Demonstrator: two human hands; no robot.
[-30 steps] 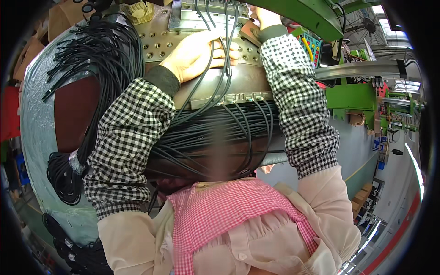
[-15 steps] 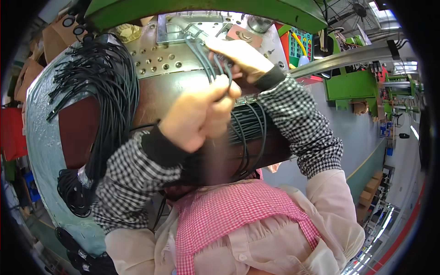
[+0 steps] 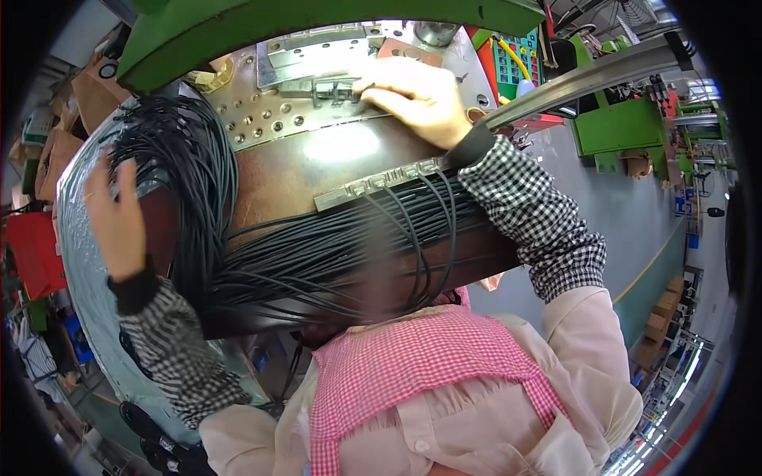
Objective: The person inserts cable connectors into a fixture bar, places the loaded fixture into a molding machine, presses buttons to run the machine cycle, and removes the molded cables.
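Note:
My left hand (image 3: 115,218), slightly blurred, is over the left end of the table with its fingers stretched and apart. It holds nothing and is beside a thick bundle of black cables (image 3: 202,170). At the perforated metal plate (image 3: 262,127), my right hand (image 3: 417,99) has its thumb and fingers round the right end of a narrow metal fixture bar (image 3: 321,90). No cable shows in that bar. Nearer to me, a second slotted metal bar (image 3: 377,184) lies with a few cables running from it, beside a row of black cables (image 3: 317,254).
A green machine beam (image 3: 317,36) crosses above the plate. At the right are a metal rail (image 3: 587,83) and a control panel with coloured buttons (image 3: 517,59). A metal cup (image 3: 436,33) stands at the back. Plastic sheeting (image 3: 83,278) covers the left table end.
My left hand has swung from the middle to the far left, beside the cable bundle. The cables both hands held have left them. My right hand stays near the fixture bar, now lower on the plate.

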